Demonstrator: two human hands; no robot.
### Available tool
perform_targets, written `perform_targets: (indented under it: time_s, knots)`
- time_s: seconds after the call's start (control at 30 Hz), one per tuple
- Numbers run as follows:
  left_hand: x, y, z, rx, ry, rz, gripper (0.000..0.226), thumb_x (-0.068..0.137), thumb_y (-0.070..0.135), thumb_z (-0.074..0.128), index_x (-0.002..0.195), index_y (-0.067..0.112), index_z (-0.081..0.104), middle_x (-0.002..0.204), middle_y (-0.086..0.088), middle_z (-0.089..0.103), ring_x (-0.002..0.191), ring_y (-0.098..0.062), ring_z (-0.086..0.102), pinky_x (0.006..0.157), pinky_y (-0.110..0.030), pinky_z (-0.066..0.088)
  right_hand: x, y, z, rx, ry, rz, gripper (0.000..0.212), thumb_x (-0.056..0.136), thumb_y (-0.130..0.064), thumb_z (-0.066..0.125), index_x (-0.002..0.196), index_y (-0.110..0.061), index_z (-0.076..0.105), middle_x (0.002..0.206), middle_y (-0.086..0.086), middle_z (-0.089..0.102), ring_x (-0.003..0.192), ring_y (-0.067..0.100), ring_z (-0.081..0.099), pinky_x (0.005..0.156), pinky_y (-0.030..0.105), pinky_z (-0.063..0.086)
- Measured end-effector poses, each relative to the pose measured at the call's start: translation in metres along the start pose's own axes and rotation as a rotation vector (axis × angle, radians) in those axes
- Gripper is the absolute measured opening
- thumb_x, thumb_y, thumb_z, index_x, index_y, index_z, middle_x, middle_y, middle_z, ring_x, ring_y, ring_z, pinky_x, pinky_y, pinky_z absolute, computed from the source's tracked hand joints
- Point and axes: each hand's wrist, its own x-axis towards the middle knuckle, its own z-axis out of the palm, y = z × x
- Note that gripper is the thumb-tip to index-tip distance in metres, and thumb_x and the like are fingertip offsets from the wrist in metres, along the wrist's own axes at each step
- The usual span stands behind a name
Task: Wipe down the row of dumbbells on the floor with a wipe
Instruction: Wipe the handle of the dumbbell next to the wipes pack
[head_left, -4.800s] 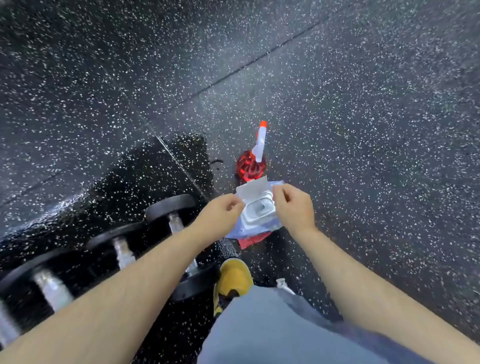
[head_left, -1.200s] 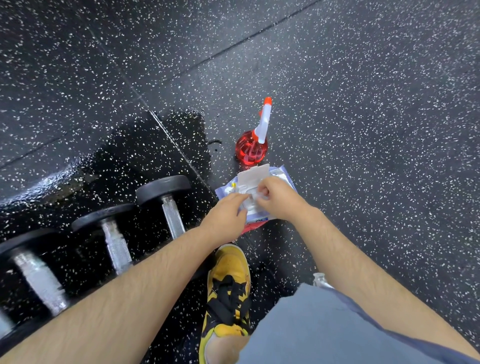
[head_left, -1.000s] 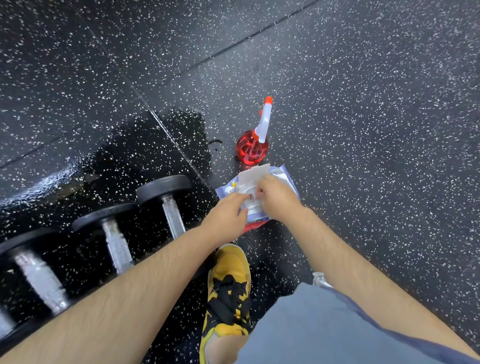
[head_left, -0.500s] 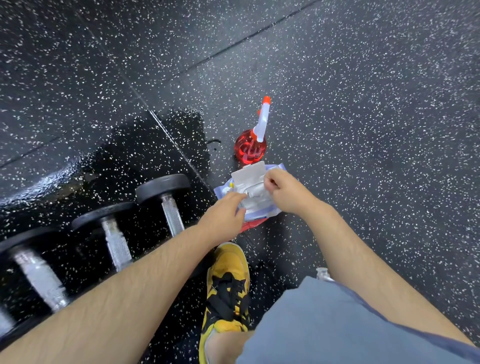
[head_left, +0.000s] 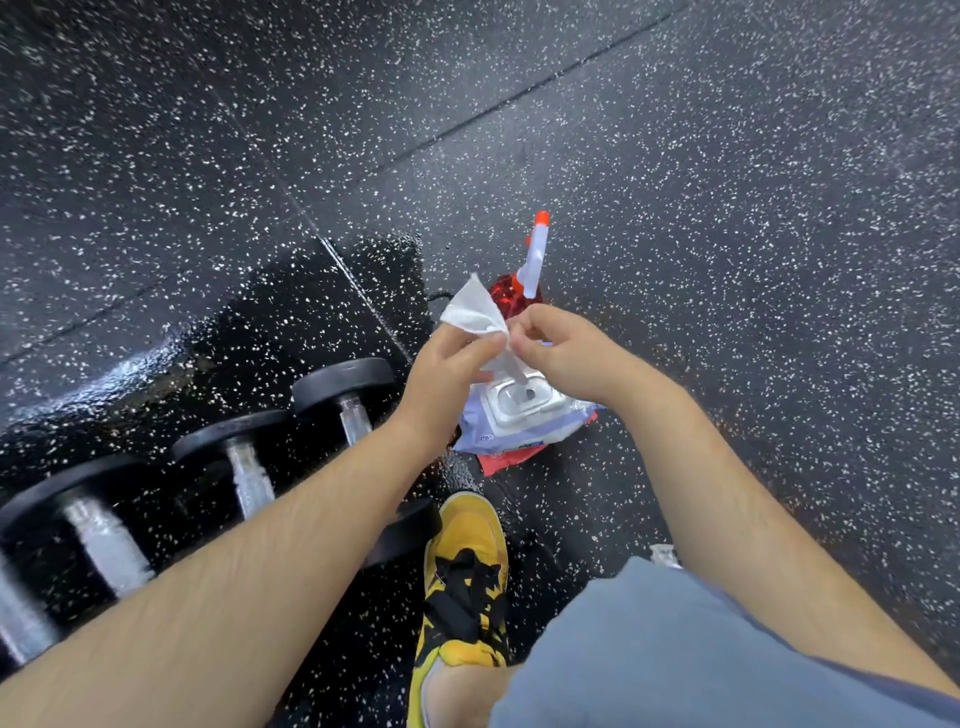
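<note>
A white wipe (head_left: 471, 313) is held up above the wipes pack (head_left: 522, 415), its lower tail still running down into the pack's open white lid. My left hand (head_left: 451, 369) pinches the wipe near its lower edge. My right hand (head_left: 563, 353) pinches the same wipe from the right, fingers curled. The pack lies on the floor under both hands. A row of black dumbbells with chrome handles lies at the lower left, the nearest one (head_left: 349, 402) beside my left wrist, then another (head_left: 244, 462), then a third (head_left: 98, 530).
A red spray bottle (head_left: 524, 280) with a white and orange nozzle stands just beyond the pack. My yellow and black shoe (head_left: 467, 582) and grey shorts (head_left: 675, 649) fill the bottom. The speckled black rubber floor (head_left: 727, 208) looks wet around the dumbbells.
Both hands have risen off the pack and drawn a white wipe up out of the lid opening. The pack stays on the floor.
</note>
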Motion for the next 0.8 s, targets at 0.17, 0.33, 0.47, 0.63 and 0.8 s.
perform_targets:
  time_s: [0.17,0.33,0.47,0.63,0.8]
  knots:
    - [0.001,0.002,-0.023,0.035,0.103,-0.046,0.035,0.084,0.031,0.067,0.092,-0.003,0.062,0.093,-0.017,0.067,0.095,-0.030,0.069,0.094,-0.052,0.056,0.006,-0.011,0.025,0.046,0.060,-0.079,0.009,0.093,-0.017,0.068,0.094,-0.022,0.061,0.120,-0.012,0.060,0.112,-0.004,0.056,0.093,0.019,0.042]
    - [-0.010,0.007,-0.053,0.124,0.075,-0.075,0.032,0.095,0.003,0.043,0.103,-0.009,0.071,0.100,-0.023,0.074,0.093,-0.023,0.073,0.076,-0.035,0.058,0.018,-0.024,0.050,0.278,0.074,-0.045,0.041,0.088,-0.020,0.076,0.121,-0.028,0.054,0.096,-0.010,0.067,0.087,0.009,0.064,0.084,0.028,0.052]
    - [-0.026,0.008,-0.072,0.284,0.142,-0.022,0.025,0.094,0.017,0.050,0.083,0.012,0.072,0.076,0.007,0.072,0.073,-0.006,0.063,0.067,-0.033,0.049,0.028,-0.036,0.079,0.173,0.070,-0.044,0.010,0.088,-0.016,0.074,0.089,-0.024,0.069,0.079,0.000,0.067,0.071,0.010,0.056,0.069,0.034,0.047]
    - [-0.043,0.006,-0.104,0.164,0.266,-0.017,0.020,0.094,0.026,0.067,0.109,0.014,0.071,0.103,-0.007,0.076,0.095,-0.024,0.072,0.081,-0.035,0.055,0.034,-0.057,0.112,0.151,0.020,-0.016,0.013,0.092,-0.020,0.068,0.081,-0.024,0.064,0.074,-0.009,0.059,0.063,0.004,0.048,0.061,0.021,0.039]
    - [-0.059,0.008,-0.134,0.145,0.364,0.011,0.009,0.094,0.018,0.070,0.102,0.016,0.073,0.095,0.000,0.078,0.090,-0.017,0.073,0.083,-0.038,0.058,0.034,-0.080,0.135,0.120,0.019,-0.058,0.010,0.095,-0.020,0.063,0.087,-0.014,0.067,0.080,-0.007,0.062,0.067,0.002,0.050,0.060,0.011,0.041]
